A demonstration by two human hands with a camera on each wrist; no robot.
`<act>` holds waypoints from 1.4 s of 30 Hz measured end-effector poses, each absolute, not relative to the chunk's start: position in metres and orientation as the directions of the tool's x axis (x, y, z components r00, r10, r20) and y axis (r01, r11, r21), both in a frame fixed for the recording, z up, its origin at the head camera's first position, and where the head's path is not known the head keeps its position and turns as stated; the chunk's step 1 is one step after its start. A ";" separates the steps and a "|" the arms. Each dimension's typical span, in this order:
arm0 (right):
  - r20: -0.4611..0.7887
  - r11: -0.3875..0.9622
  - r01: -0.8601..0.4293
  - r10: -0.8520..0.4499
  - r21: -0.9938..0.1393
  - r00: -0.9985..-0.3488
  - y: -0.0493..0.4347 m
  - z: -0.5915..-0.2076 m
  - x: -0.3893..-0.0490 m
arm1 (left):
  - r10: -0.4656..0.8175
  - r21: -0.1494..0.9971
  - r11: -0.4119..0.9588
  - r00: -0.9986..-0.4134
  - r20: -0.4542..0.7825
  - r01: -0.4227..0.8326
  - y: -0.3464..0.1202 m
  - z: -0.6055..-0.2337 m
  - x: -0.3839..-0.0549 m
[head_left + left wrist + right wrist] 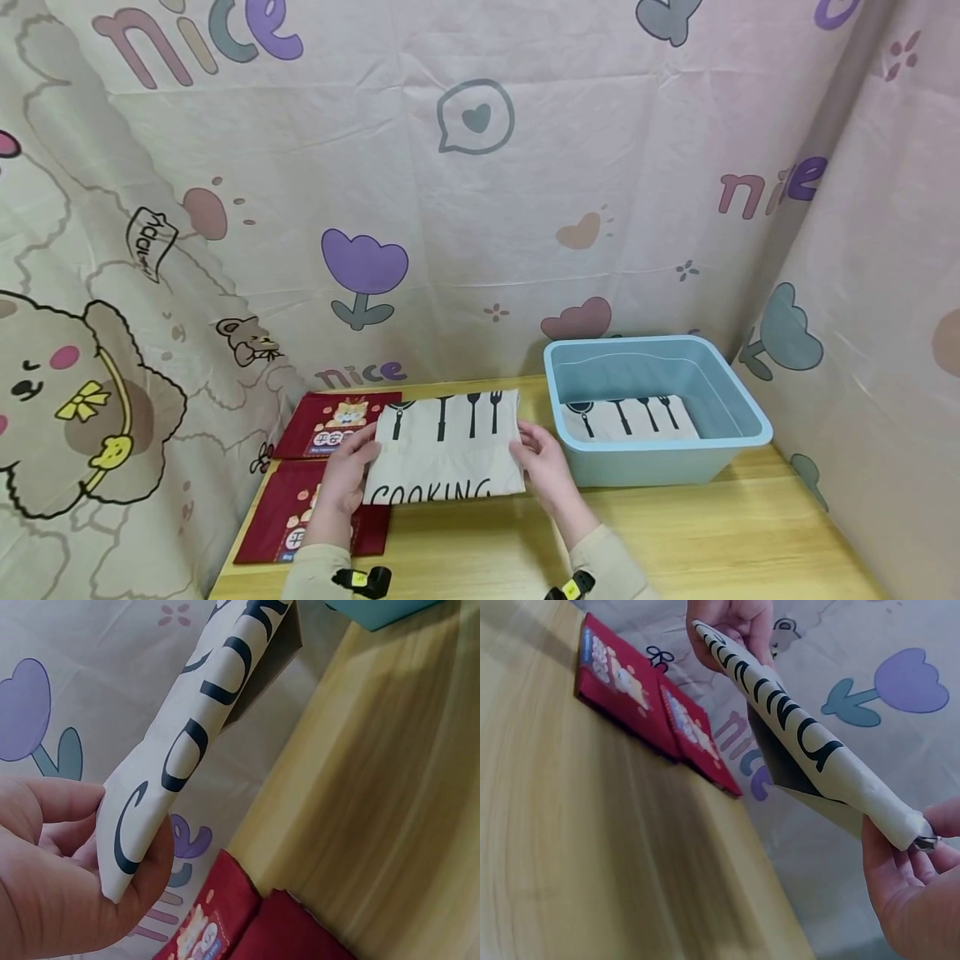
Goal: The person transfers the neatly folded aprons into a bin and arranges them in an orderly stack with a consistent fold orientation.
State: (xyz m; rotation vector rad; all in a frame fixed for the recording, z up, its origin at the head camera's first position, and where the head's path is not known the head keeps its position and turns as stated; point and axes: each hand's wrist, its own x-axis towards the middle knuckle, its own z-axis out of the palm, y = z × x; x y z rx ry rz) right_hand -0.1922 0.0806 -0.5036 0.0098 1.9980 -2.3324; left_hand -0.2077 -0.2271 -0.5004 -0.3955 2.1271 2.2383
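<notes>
Between both hands, a folded white cloth [446, 454] with black utensil prints and the word "COOKING" is held up above the table. My left hand [351, 471] pinches its left edge, thumb on the upper face and fingers beneath. At the opposite edge my right hand [546, 467] grips it the same way. The right wrist view shows the cloth [795, 727] edge-on, its layers parted along the underside. To the right, a light blue plastic bin [637, 462] has a similar printed cloth [630, 419] lying flat inside.
Two dark red folded pieces with a cartoon print, a rear one [300, 425] and a front one [262, 521], lie at the left of the wooden table [465, 558]. A printed curtain [480, 217] hangs behind the table and along both sides.
</notes>
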 end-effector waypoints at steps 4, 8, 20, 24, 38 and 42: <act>-0.041 -0.139 0.045 -0.033 -0.989 -0.999 0.081 -0.494 -0.191 | -0.142 0.979 -0.078 -0.970 -0.198 -0.188 -0.226 -0.494 -0.208; -0.027 -0.138 0.030 -0.020 -0.990 -0.999 0.082 -0.484 -0.189 | -0.142 0.973 -0.140 -0.968 -0.205 -0.185 -0.224 -0.490 -0.209; 0.002 -0.137 -0.004 0.015 -0.991 -1.000 0.095 -0.464 -0.187 | -0.101 0.958 -0.251 -0.980 -0.171 -0.142 -0.210 -0.473 -0.204; -0.004 -0.132 0.002 0.014 -0.991 -1.000 0.102 -0.463 -0.187 | -0.090 0.955 -0.268 -0.984 -0.153 -0.124 -0.204 -0.468 -0.202; 0.039 -0.087 -0.044 0.058 -0.995 -0.998 0.124 -0.455 -0.187 | -0.088 0.950 -0.291 -0.986 -0.145 -0.113 -0.179 -0.459 -0.202; 0.036 -0.076 -0.042 0.082 -0.996 -0.996 0.132 -0.453 -0.186 | -0.075 0.950 -0.290 -0.987 -0.141 -0.114 -0.171 -0.459 -0.202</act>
